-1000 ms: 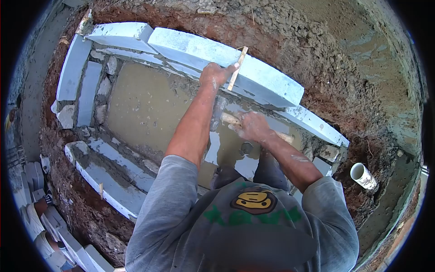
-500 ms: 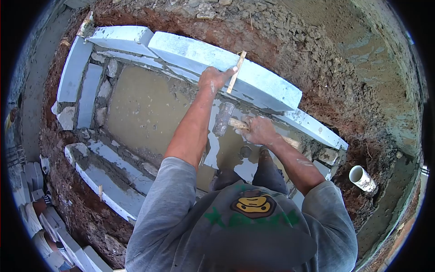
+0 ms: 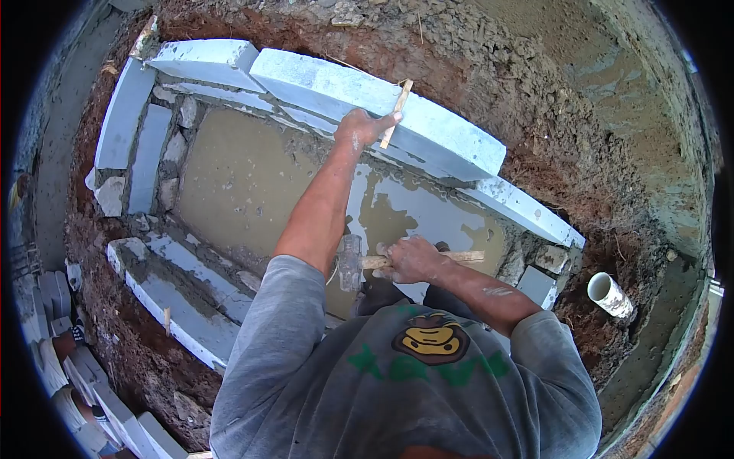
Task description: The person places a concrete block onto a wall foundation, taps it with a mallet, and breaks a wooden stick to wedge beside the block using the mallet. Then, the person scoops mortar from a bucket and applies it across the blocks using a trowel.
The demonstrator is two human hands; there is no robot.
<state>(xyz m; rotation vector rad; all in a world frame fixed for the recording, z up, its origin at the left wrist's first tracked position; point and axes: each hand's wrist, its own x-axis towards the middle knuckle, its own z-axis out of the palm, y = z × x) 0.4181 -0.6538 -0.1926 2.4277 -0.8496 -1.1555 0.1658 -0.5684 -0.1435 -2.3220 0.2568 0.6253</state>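
Note:
My left hand [image 3: 361, 128] is at the near side of a long pale concrete block [image 3: 321, 83], its fingers curled and mostly hidden. Its thumb presses a thin wooden stick [image 3: 401, 101], which lies across the block's edge. Closer to my body, my right hand [image 3: 413, 258] grips the wooden handle of a sledgehammer [image 3: 350, 264]. The hammer's heavy, mud-grey head points left, and the handle end sticks out to the right of my fist.
Muddy water [image 3: 245, 180] covers the pit floor around my legs. More blocks [image 3: 126, 115] line the pit. A white pipe [image 3: 608, 292] rises from soil on the right. Another person's leg [image 3: 61, 356] shows at lower left beside stacked blocks [image 3: 115, 405].
My right hand has drawn the hammer down and left, away from the long block and toward my body. My left hand stays by the stick.

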